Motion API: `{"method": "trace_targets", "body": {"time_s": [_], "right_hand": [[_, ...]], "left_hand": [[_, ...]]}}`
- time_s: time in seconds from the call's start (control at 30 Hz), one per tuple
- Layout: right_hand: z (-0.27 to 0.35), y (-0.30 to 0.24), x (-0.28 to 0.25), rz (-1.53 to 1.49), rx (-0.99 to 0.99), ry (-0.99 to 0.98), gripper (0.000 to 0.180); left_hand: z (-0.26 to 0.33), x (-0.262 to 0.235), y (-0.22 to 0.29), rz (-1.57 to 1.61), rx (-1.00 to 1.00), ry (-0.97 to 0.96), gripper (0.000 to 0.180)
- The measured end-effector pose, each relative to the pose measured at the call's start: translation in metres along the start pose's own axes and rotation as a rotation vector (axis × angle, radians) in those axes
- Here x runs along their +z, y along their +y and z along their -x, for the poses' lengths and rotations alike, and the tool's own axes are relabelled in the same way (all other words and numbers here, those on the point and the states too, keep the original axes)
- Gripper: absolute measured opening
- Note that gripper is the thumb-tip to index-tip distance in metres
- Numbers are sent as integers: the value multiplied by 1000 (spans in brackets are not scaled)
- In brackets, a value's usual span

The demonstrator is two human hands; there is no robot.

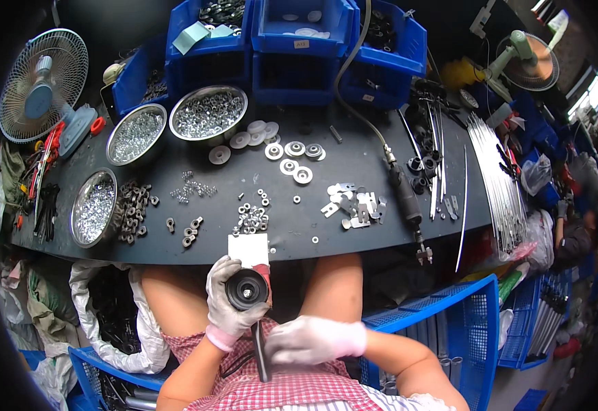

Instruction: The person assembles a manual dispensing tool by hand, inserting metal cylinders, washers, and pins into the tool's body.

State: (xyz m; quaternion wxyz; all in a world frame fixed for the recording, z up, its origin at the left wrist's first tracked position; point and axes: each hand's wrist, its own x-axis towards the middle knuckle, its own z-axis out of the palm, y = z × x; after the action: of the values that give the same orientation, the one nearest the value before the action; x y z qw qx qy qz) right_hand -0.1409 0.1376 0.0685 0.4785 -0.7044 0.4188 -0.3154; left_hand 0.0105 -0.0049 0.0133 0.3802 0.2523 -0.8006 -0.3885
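Two white-gloved hands showed in the head view, over the person's lap at the near edge of a dark workbench. The left hand was closed around the rim of a black round disc, whose centre bore a small bright metal fitting. A black rod extended below the disc toward the checked red garment. The right hand was blurred just beside that rod, its fingers pointing left; how far they were open, and whether they touched or held the rod, could not be told. A white rectangular piece lay at the bench edge just beyond the disc. Past it were small metal nuts, with coil springs to the left and flat metal plates to the right. Farther back sat white-rimmed discs, plain white washers and steel bowls of small parts. A dark handheld power tool lay right of the plates, and blue bins stood behind.
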Motion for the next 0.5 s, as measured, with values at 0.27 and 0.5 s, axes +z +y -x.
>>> {"method": "trace_targets", "body": {"time_s": [0.27, 0.5], "right_hand": [[-50, 14, 26, -214, -167, 152, 22], [16, -28, -292, 206, 34, 886, 22]], "left_hand": [[-41, -38, 4, -90, -41, -534, 85], [-18, -34, -7, -38, 61, -324, 87]]}}
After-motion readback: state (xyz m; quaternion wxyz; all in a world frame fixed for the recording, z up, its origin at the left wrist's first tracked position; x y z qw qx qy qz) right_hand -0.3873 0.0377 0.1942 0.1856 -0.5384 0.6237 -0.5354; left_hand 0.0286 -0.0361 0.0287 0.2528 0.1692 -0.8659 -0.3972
